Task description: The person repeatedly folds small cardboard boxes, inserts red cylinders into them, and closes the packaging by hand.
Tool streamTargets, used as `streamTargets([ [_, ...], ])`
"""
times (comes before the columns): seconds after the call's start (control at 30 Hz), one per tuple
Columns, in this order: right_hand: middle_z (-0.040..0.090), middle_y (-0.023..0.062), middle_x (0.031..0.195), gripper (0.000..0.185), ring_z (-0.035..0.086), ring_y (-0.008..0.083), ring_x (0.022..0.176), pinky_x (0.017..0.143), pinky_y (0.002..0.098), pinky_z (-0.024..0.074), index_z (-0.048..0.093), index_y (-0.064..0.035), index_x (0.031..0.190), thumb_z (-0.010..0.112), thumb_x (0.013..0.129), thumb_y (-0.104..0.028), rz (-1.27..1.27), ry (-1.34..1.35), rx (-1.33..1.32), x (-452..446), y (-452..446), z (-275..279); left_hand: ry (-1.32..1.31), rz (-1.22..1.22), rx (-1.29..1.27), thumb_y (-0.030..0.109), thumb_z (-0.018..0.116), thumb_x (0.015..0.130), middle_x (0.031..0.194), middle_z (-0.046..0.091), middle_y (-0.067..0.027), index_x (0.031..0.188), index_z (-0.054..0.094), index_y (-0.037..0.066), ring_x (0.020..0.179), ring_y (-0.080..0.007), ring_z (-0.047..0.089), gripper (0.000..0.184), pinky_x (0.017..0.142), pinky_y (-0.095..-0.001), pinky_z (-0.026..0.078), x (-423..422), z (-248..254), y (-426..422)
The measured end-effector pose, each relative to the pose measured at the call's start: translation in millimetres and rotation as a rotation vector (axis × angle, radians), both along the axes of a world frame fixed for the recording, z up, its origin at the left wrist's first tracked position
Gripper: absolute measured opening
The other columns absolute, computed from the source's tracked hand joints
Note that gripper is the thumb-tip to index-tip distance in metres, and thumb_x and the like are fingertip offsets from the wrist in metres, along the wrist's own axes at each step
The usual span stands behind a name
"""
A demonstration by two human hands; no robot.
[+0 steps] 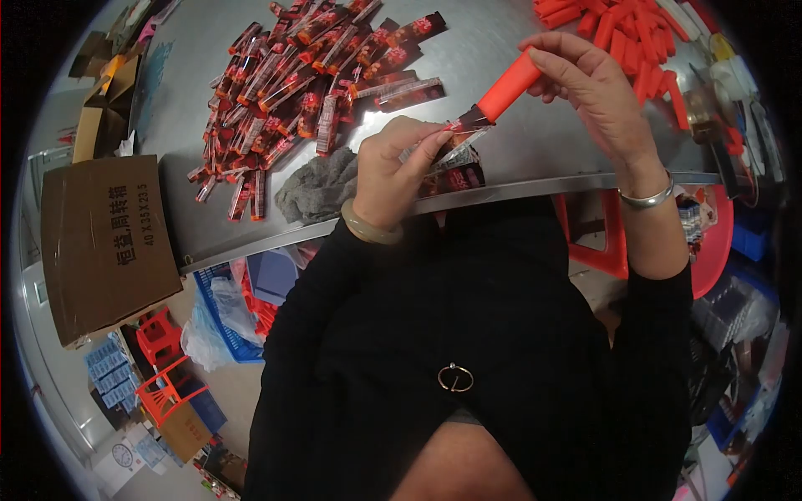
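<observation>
My right hand [591,93] pinches the upper end of a bright orange-red stick [508,88] between thumb and fingers. The stick's lower end meets the mouth of a dark printed wrapper [469,127] with a clear part. My left hand [393,167] is closed on that wrapper. Whether the stick's tip is inside it, I cannot tell. Below, by the table edge, lie more dark printed wrappers [461,179], partly hidden by the left hand. A grey cloth [313,188] rests just left of that hand.
A large heap of wrapped sticks [309,79] covers the metal table's [188,100] left part. Loose orange-red sticks [631,37] pile up at the back right. A cardboard box [109,242] stands at the left edge. A blue basket [219,313] and red stools [159,336] are below.
</observation>
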State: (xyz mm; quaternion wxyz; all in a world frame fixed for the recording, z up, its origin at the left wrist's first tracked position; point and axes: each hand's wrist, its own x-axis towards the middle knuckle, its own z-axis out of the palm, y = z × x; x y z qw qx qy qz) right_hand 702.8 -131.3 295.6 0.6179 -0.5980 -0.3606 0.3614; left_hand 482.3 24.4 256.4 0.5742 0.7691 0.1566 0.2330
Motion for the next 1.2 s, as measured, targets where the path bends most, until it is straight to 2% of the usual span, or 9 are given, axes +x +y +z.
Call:
streamTargets([
  [0.13,0.064,0.0005,0.096,0.027,0.059,0.0068,0.083,0.074,0.0212,0.0464,0.063,-0.0062,0.118,0.057,0.097,-0.023,0.006,-0.224,0.021,-12,4,6,-0.022,0.045,0.191,0.005,0.07,0.083,0.083,0.067,-0.0087,0.093,0.072,0.002,0.075,-0.0171,0.062,0.011,0.069,-0.0277,0.048,3,-1,-3],
  [0.3,0.064,0.0005,0.098,0.026,0.059,0.0067,0.083,0.074,0.0212,0.0461,0.062,-0.0051,0.117,0.058,0.096,-0.021,0.092,-0.117,0.074,-25,14,-7,-0.046,0.007,0.225,0.006,0.075,0.079,0.088,0.068,-0.0076,0.104,0.068,0.002,0.078,-0.0163,0.063,0.027,0.072,-0.0278,0.049,3,-2,-9],
  [0.4,0.064,0.0004,0.099,0.026,0.058,0.0067,0.086,0.076,0.022,0.0453,0.062,-0.0048,0.116,0.059,0.096,-0.02,0.098,0.002,0.091,-17,13,-9,-0.024,-0.046,-0.125,0.01,0.072,0.084,0.092,0.068,-0.009,0.118,0.06,0.0,0.084,-0.0164,0.064,0.038,0.076,-0.027,0.05,3,9,-11],
  [0.47,0.064,0.0003,0.1,0.025,0.057,0.0067,0.087,0.077,0.0225,0.0449,0.062,-0.0047,0.116,0.06,0.095,-0.019,0.106,0.05,0.124,-12,11,-8,0.064,-0.176,-0.45,0.025,0.055,0.097,0.098,0.066,-0.012,0.13,0.047,-0.001,0.09,-0.017,0.065,0.043,0.08,-0.0268,0.052,1,15,-5],
  [0.57,0.064,-0.0002,0.101,0.025,0.056,0.0069,0.088,0.079,0.0229,0.0438,0.063,-0.0053,0.116,0.061,0.094,-0.016,0.19,0.033,0.174,-11,12,-9,0.166,-0.413,-0.834,0.038,0.045,0.1,0.101,0.067,-0.0125,0.126,0.05,-0.002,0.091,-0.0176,0.066,0.048,0.083,-0.0291,0.052,5,25,-6],
  [0.7,0.066,0.0002,0.101,0.022,0.058,0.0081,0.092,0.083,0.0231,0.0453,0.066,-0.0047,0.113,0.062,0.093,-0.014,0.214,-0.057,0.178,-19,15,-6,0.236,-0.551,-1.028,0.039,0.05,0.098,0.1,0.067,-0.0124,0.123,0.052,0.0,0.088,-0.0165,0.066,0.046,0.084,-0.0299,0.051,3,22,-7],
  [0.77,0.066,0.0006,0.1,0.021,0.059,0.0087,0.093,0.085,0.0234,0.0458,0.067,-0.0043,0.111,0.063,0.092,-0.013,0.216,-0.08,0.169,-21,14,-4,0.132,-0.472,-1.112,0.027,0.055,0.098,0.093,0.068,-0.0123,0.114,0.059,0.0,0.084,-0.0154,0.066,0.032,0.075,-0.0261,0.051,3,17,-10],
  [1.07,0.068,0.0074,0.096,0.026,0.062,0.0128,0.09,0.083,0.027,0.0498,0.066,0.0006,0.113,0.061,0.094,-0.016,0.054,-0.483,0.051,-60,8,3,0.13,-0.274,-0.887,0.017,0.065,0.091,0.085,0.069,-0.0069,0.102,0.063,0.006,0.073,-0.0115,0.064,0.015,0.064,-0.0221,0.048,7,17,-16],
  [1.2,0.064,0.0123,0.109,0.054,0.061,0.0215,0.101,0.088,0.0333,0.0478,0.054,-0.0021,0.125,0.076,0.08,-0.023,0.023,-0.506,0.097,-73,4,0,0.064,-0.248,-0.93,0.016,0.066,0.091,0.085,0.069,-0.0074,0.102,0.063,0.005,0.073,-0.012,0.064,0.016,0.066,-0.0223,0.049,6,18,-18],
])
